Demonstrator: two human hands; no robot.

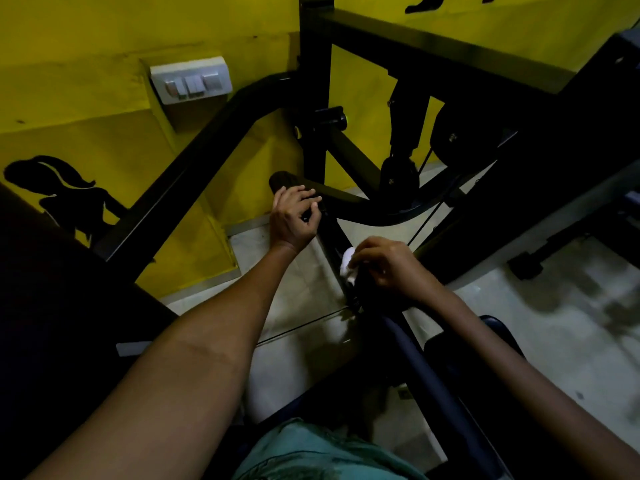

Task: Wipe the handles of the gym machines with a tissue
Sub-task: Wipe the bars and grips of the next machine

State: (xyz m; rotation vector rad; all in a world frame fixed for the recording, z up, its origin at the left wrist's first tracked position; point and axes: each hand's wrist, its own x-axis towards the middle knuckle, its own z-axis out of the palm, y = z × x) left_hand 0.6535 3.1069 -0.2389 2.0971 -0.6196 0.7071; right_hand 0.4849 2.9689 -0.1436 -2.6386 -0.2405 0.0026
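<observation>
A black gym machine fills the middle of the head view. Its ribbed black handle grip (281, 180) sticks out toward the yellow wall. My left hand (294, 216) is curled around the handle just below that ribbed end. Lower on the same black bar (334, 237), my right hand (388, 265) presses a crumpled white tissue (347, 266) against the metal. The tissue shows between my fingers and the bar; the part of the bar under my right hand is hidden.
The machine's black frame (313, 98) stands against the yellow wall, with a white switch plate (191, 83) at upper left. A thin cable (420, 223) runs down to the pale tiled floor (554, 323). A dark padded seat (460, 358) sits at lower right.
</observation>
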